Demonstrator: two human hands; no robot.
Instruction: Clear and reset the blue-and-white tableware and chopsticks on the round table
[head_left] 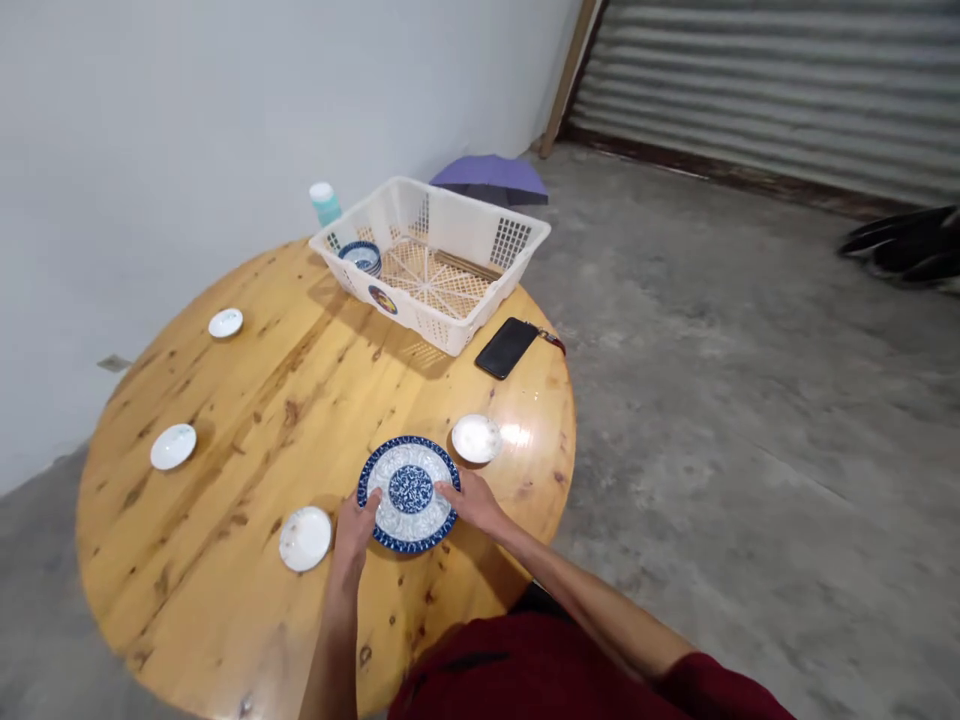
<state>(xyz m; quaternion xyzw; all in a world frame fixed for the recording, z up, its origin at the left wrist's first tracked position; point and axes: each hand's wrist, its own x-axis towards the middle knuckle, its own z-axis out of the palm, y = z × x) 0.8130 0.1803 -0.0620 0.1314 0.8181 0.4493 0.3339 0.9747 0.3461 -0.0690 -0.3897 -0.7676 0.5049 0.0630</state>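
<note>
A blue-and-white patterned plate [410, 490] is held between my two hands, over the near part of the round wooden table [247, 440]. My left hand [355, 522] grips its left rim, thumb on top. On the opposite rim my right hand [474, 500] is closed, its thumb also on the upper face; the other fingers are mostly hidden underneath. Whether more plates lie under this one I cannot tell. A small white dish [305, 539] sits left of my left hand, and another white dish [477, 439] lies just beyond my right hand.
Two more white dishes, one nearer [173, 446] and one farther [226, 323], stand at the table's left. A white plastic basket [427, 325] at the back holds blue-and-white bowls [361, 256]. Beside it are a phone [507, 348] and a teal bottle [325, 205]. A purple umbrella [491, 178] lies behind.
</note>
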